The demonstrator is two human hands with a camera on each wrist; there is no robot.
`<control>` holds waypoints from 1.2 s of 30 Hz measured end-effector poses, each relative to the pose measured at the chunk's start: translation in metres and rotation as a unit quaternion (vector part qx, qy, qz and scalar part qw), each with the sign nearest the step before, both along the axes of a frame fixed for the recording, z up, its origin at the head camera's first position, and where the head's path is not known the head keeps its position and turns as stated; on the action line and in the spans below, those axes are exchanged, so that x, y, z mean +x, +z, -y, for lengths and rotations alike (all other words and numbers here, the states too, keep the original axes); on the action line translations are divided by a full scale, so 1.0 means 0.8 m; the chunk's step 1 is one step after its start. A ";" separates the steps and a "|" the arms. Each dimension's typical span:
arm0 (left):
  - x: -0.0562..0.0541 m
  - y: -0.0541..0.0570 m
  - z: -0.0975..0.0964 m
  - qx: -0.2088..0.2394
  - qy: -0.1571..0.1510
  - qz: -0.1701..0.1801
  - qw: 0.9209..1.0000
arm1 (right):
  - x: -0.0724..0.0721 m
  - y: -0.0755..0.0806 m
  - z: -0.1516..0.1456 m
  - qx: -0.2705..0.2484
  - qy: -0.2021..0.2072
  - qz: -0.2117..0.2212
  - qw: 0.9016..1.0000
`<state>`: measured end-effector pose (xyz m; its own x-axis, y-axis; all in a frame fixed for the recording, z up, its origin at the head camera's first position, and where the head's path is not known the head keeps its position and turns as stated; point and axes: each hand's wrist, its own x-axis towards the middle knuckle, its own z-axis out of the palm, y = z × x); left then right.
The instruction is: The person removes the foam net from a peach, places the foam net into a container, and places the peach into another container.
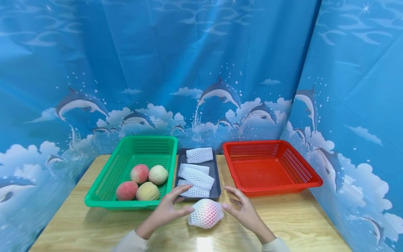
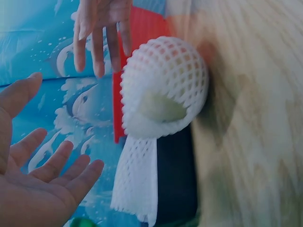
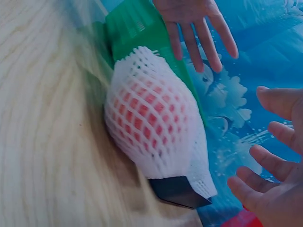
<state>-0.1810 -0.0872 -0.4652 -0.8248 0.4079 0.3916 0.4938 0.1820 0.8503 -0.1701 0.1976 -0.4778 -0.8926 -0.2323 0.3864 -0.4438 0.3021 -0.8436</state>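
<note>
A peach (image 1: 210,212) wrapped in a white foam net (image 1: 197,217) sits on the table in front of the dark tray. On its left is my left hand (image 1: 168,209), fingers spread and thumb tip near the net. My right hand (image 1: 244,211) is held on the other side, fingers apart and slightly bent, thumb close to the net. Neither hand holds anything. In the left wrist view, a pale patch of the peach (image 2: 162,108) shows through the net's opening. Red skin of the peach (image 3: 144,116) shows through the mesh in the right wrist view.
Several bare peaches (image 1: 148,191) lie in the green basket (image 1: 104,204) at left. Flat foam nets (image 1: 199,155) lie in the dark tray (image 1: 216,175) in the middle. A red basket (image 1: 280,190) stands at right on the wooden table (image 1: 302,224), with a dolphin-print curtain (image 1: 176,70) behind.
</note>
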 end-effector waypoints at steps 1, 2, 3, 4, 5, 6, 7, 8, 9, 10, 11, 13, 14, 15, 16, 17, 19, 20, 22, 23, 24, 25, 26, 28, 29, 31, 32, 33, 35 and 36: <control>0.000 -0.002 -0.003 -0.001 -0.003 0.005 1.000 | 0.000 -0.001 0.002 -0.001 0.004 0.004 1.000; -0.001 -0.004 -0.005 -0.003 -0.006 0.010 1.000 | 0.000 -0.003 0.004 -0.003 0.008 0.007 1.000; -0.001 -0.005 -0.007 -0.007 -0.007 0.017 1.000 | -0.001 -0.004 0.006 -0.004 0.013 0.010 1.000; -0.001 -0.007 -0.009 -0.014 -0.008 0.021 1.000 | -0.001 -0.005 0.008 -0.003 0.016 0.013 1.000; 0.000 -0.008 -0.012 -0.019 -0.008 0.027 0.999 | -0.001 -0.007 0.009 -0.001 0.020 0.017 1.000; 0.000 -0.011 -0.014 -0.024 -0.009 0.030 0.999 | -0.001 -0.008 0.011 0.000 0.023 0.020 1.000; 0.000 -0.013 -0.016 -0.026 -0.012 0.035 0.999 | -0.001 -0.009 0.012 0.003 0.028 0.025 0.999; 0.000 -0.016 -0.018 -0.030 -0.014 0.036 0.999 | -0.002 -0.011 0.013 0.008 0.033 0.027 0.999; 0.000 -0.019 -0.021 -0.034 -0.016 0.037 0.999 | -0.003 -0.014 0.014 0.013 0.038 0.027 0.999; 0.000 -0.024 -0.022 -0.037 -0.018 0.035 0.999 | -0.003 -0.016 0.015 0.018 0.045 0.028 0.998; 0.000 -0.028 -0.024 -0.038 -0.022 0.038 0.998 | -0.004 -0.019 0.016 0.022 0.051 0.030 0.998; -0.001 -0.036 -0.027 -0.038 -0.028 0.040 0.998 | -0.006 -0.025 0.018 0.034 0.061 0.028 0.997; -0.002 -0.040 -0.028 -0.042 -0.028 0.040 0.998 | -0.007 -0.028 0.019 0.039 0.063 0.025 0.997; -0.003 -0.044 -0.029 -0.046 -0.026 0.036 0.998 | -0.008 -0.031 0.020 0.043 0.066 0.023 0.997; -0.003 -0.048 -0.030 -0.053 -0.023 0.030 0.998 | -0.008 -0.033 0.021 0.046 0.070 0.023 0.996; -0.003 -0.050 -0.031 -0.060 -0.019 0.024 0.998 | -0.009 -0.034 0.022 0.050 0.072 0.023 0.996; -0.003 -0.055 -0.032 -0.075 -0.010 0.013 0.997 | -0.010 -0.037 0.023 0.055 0.078 0.025 0.995; -0.003 -0.057 -0.033 -0.083 -0.004 0.011 0.996 | -0.010 -0.039 0.024 0.056 0.082 0.027 0.995; -0.003 -0.060 -0.034 -0.092 0.002 0.013 0.996 | -0.011 -0.042 0.025 0.059 0.091 0.034 0.994; -0.003 -0.061 -0.034 -0.092 0.003 0.019 0.996 | -0.011 -0.043 0.025 0.061 0.094 0.038 0.993; -0.003 -0.061 -0.035 -0.091 0.004 0.026 0.996 | -0.012 -0.044 0.025 0.061 0.099 0.042 0.992; -0.003 -0.061 -0.036 -0.088 0.003 0.034 0.996 | -0.012 -0.045 0.025 0.061 0.106 0.049 0.991; -0.002 -0.061 -0.036 -0.085 0.003 0.042 0.995 | -0.012 -0.046 0.025 0.059 0.113 0.056 0.990; -0.001 -0.061 -0.037 -0.080 0.001 0.055 0.995 | -0.012 -0.049 0.025 0.055 0.127 0.073 0.988; -0.001 -0.061 -0.038 -0.078 0.000 0.060 0.995 | -0.012 -0.049 0.025 0.054 0.133 0.084 0.986; 0.000 -0.060 -0.039 -0.076 -0.002 0.068 0.995 | -0.012 -0.051 0.025 0.052 0.143 0.103 0.983; 0.000 -0.060 -0.039 -0.074 -0.004 0.069 0.995 | -0.013 -0.051 0.025 0.052 0.147 0.108 0.982; 0.000 -0.060 -0.039 -0.073 -0.004 0.071 0.995 | -0.013 -0.051 0.026 0.053 0.149 0.113 0.981; 0.000 -0.060 -0.039 -0.071 -0.006 0.075 0.995 | -0.014 -0.052 0.026 0.052 0.154 0.120 0.979; 0.000 -0.060 -0.039 -0.070 -0.006 0.076 0.995 | -0.015 -0.053 0.027 0.051 0.157 0.120 0.979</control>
<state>-0.1812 -0.0560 -0.5130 -0.8646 0.4602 0.2019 0.3649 0.2987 0.8818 -0.1822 0.1761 -0.5205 -0.8328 -0.5366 0.1358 -0.3220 0.2702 -0.9074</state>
